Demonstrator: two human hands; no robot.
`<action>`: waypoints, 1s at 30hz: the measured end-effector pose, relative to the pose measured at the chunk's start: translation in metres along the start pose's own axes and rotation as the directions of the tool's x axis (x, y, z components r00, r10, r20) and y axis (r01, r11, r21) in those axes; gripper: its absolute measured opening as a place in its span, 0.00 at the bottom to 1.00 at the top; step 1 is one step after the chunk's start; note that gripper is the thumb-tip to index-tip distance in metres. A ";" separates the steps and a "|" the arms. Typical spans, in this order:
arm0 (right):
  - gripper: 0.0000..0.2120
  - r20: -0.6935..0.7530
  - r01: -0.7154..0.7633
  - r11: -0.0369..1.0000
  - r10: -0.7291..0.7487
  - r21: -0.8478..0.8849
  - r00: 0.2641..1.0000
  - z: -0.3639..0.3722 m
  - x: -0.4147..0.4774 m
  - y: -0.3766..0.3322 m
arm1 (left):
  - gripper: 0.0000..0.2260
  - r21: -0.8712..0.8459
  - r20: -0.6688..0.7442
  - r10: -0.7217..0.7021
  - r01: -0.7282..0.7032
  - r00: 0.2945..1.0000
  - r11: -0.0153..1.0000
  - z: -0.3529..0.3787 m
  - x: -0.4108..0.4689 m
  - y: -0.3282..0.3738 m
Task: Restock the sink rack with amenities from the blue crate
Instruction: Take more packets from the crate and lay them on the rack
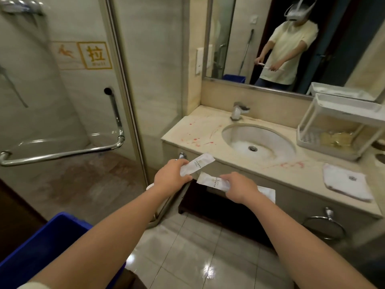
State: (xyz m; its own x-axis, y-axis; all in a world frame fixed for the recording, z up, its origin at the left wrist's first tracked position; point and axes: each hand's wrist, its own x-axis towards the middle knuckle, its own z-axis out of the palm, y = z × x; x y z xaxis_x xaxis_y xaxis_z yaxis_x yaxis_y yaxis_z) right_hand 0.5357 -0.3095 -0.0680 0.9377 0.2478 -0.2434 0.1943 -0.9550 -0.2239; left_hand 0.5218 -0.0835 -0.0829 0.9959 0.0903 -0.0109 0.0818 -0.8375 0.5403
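Both arms are reaching forward from the bottom edge toward the middle of the frame, in front of the vanity. The left hand [170,176] is gripping a white packet [198,164] by its lower end, fingers curled round it, with the free end angling toward the upper right over the front edge of the counter [193,126]. The right hand [241,187], just right of centre, is clutching a second white packet [211,181], which is lying roughly level and showing white on either side of the fist. The two packets are sitting close together but not touching. Small print is showing on both, too fine to read. The blue crate [41,247] is sitting in the lower left corner, partly hidden behind the left forearm, its contents out of sight. The sink rack [343,110], a white two-tier stand, is standing at the right edge of the frame on the counter, just right of the sink basin [258,142], well apart from both hands. Its lower tier is holding something yellowish and crumpled that I cannot make out. The faucet [238,110] is standing behind the basin. Red smears are marking the counter left of and in front of the basin. A folded white cloth [345,182] is lying near the counter's front edge, below the rack. The mirror [291,38] at upper right is reflecting the person holding both packets.
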 end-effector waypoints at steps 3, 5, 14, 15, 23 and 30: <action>0.29 -0.084 -0.033 0.999 0.036 0.038 0.996 -0.015 -0.003 0.022 | 0.24 0.036 0.019 0.054 -0.054 0.998 0.998 0.003 0.016 0.022; 0.25 -0.128 -0.048 0.997 0.057 0.068 0.990 -0.023 -0.005 0.038 | 0.25 0.044 0.040 0.098 -0.100 0.994 0.994 0.007 0.026 0.037; 0.22 -0.197 -0.198 0.969 0.224 0.145 0.954 -0.066 -0.008 0.100 | 0.26 0.074 0.110 0.313 -0.322 0.943 0.944 0.025 0.086 0.120; 0.22 -0.205 -0.208 0.967 0.236 0.150 0.950 -0.071 -0.006 0.107 | 0.25 0.077 0.115 0.330 -0.340 0.937 0.937 0.028 0.094 0.129; 0.23 -0.257 -0.294 0.942 0.328 0.161 0.909 -0.111 0.024 0.159 | 0.22 0.003 0.172 0.483 -0.491 0.859 0.871 0.053 0.178 0.199; 0.22 -0.301 -0.381 0.905 0.422 0.188 0.855 -0.150 0.070 0.202 | 0.19 -0.045 0.232 0.622 -0.630 0.748 0.775 0.059 0.255 0.263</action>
State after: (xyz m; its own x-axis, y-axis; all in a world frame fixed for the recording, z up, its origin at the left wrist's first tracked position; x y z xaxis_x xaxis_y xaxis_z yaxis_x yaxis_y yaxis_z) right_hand 0.6833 -0.5093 0.0117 0.9705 -0.2403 -0.0188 -0.2354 -0.9285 -0.2871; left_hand 0.7999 -0.3125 0.0064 0.8052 -0.5779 0.1328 -0.5659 -0.6819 0.4635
